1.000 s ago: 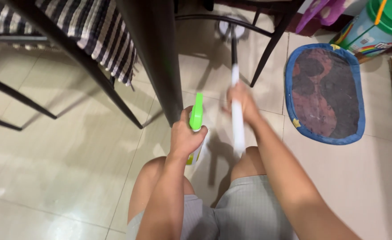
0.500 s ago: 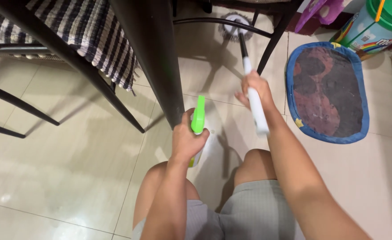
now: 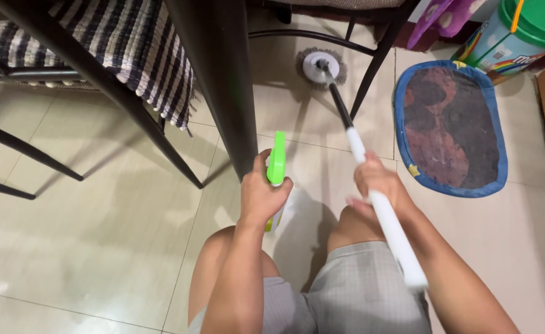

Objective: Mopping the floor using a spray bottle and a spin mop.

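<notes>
Glossy floor tiles [image 3: 99, 235], woven striped cloth [image 3: 130, 49]

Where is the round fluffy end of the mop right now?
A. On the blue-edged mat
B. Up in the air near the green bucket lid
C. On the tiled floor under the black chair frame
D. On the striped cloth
C: the mop head lies flat on the pale tiled floor between the legs of the black chair frame, left of the blue-edged mat, while the right hand grips the white handle.
</notes>
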